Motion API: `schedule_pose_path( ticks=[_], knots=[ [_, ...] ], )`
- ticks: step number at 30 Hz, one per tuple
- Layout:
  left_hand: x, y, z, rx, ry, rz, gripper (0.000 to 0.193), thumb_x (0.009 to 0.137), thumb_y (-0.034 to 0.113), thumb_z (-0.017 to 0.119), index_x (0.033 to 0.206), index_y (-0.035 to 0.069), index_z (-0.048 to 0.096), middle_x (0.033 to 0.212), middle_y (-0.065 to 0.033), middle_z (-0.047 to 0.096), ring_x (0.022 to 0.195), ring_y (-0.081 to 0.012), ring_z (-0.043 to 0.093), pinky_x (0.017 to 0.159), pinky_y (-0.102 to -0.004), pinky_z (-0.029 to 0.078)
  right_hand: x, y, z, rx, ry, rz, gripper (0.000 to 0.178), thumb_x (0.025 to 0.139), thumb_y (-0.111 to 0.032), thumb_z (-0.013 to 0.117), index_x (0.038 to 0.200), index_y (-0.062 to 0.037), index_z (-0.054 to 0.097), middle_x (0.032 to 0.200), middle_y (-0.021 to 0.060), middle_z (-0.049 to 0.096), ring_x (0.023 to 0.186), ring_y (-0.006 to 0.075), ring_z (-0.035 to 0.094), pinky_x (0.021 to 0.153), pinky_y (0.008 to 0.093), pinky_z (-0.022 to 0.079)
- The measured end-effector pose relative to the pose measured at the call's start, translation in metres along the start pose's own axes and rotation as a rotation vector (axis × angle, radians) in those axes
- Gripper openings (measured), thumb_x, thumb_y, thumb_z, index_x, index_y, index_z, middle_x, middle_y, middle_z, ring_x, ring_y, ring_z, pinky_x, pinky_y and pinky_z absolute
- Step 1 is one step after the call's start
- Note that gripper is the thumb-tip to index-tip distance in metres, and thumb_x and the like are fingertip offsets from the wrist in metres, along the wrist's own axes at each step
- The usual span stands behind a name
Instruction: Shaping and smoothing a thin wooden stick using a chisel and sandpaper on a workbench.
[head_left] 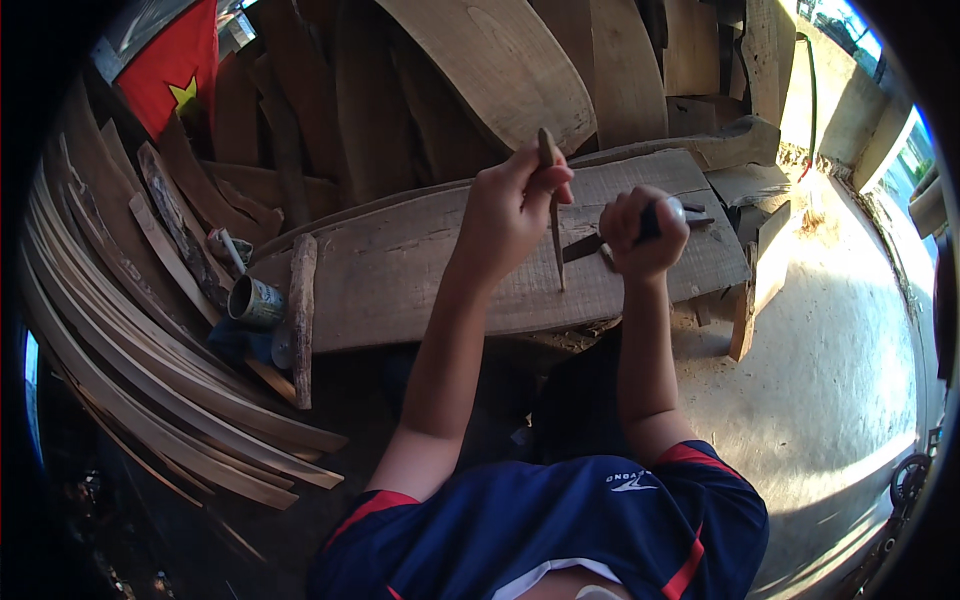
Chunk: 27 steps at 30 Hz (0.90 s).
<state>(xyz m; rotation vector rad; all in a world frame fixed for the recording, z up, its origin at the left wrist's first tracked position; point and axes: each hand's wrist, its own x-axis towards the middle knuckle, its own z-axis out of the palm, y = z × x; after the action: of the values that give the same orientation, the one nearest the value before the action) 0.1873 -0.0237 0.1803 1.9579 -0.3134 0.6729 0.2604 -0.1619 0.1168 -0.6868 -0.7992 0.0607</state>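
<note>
My left hand (512,205) is closed around a slim brownish rod (557,245), held almost upright. Its rounded top sticks out above my fingers, and its thin lower end points down at the wide wooden plank (400,275); whether the tip touches the wood I cannot tell. To the right, my right hand (640,245) makes a fist on a dark-handled tool (650,222), whose working end is mostly hidden. A flat dark piece (582,248) shows just left of that fist; I cannot tell if it belongs to the tool.
Curved wooden strips (180,370) fan out at the left. A tin can (256,300) stands beside a rough upright stick (303,320) at the plank's left end. Large boards (510,70) lean behind. Beyond the plank's right end lies a sunlit concrete floor (840,350).
</note>
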Motion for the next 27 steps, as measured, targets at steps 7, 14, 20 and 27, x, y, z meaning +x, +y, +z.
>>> schedule_pose_path(
  ticks=[7, 14, 20, 27],
  knots=[
    [-0.026, -0.011, -0.012, -0.096, 0.158, 0.076, 0.008, 0.089, 0.007, 0.049, 0.083, 0.003, 0.050, 0.070, -0.0055, 0.059, 0.065, -0.0110, 0.060, 0.057, -0.0232, 0.047, -0.063, 0.059, -0.030, -0.351, 0.165, 0.114, 0.042, 0.081, -0.030, 0.048, 0.048, -0.0046, 0.042, 0.044, 0.0022, 0.042, 0.039, 0.0106, 0.039, 0.040, 0.0241, 0.028],
    [-0.161, -0.039, -0.045, 0.341, 0.373, 0.035, 0.006, 0.083, 0.005, 0.058, 0.088, 0.003, 0.062, 0.078, -0.0065, 0.061, 0.067, -0.0115, 0.058, 0.058, -0.0202, 0.048, -0.123, 0.022, -0.058, -0.080, 0.419, -0.051, 0.046, 0.083, -0.046, 0.039, 0.059, -0.0061, 0.038, 0.051, 0.0051, 0.035, 0.048, 0.0173, 0.038, 0.045, 0.0290, 0.035],
    [-0.310, -0.039, -0.013, -0.010, 0.388, -0.757, 0.022, 0.078, 0.004, 0.064, 0.101, 0.004, 0.064, 0.070, -0.0059, 0.061, 0.055, -0.0066, 0.053, 0.051, -0.0194, 0.043, -0.186, -0.016, -0.063, -0.638, 0.361, 0.025, 0.038, 0.086, -0.036, 0.044, 0.088, 0.0003, 0.057, 0.085, 0.0153, 0.059, 0.077, 0.0196, 0.055, 0.070, 0.0304, 0.046],
    [-0.307, -0.048, 0.028, 0.256, -0.080, -0.749, 0.017, 0.089, 0.018, 0.050, 0.093, 0.002, 0.057, 0.066, -0.0129, 0.060, 0.061, -0.0269, 0.061, 0.055, -0.0349, 0.047, -0.234, -0.036, -0.035, -0.508, 0.419, 0.518, 0.037, 0.087, -0.028, 0.053, 0.115, -0.0038, 0.053, 0.088, 0.0076, 0.060, 0.066, 0.0067, 0.053, 0.063, 0.0197, 0.045]
  ],
)
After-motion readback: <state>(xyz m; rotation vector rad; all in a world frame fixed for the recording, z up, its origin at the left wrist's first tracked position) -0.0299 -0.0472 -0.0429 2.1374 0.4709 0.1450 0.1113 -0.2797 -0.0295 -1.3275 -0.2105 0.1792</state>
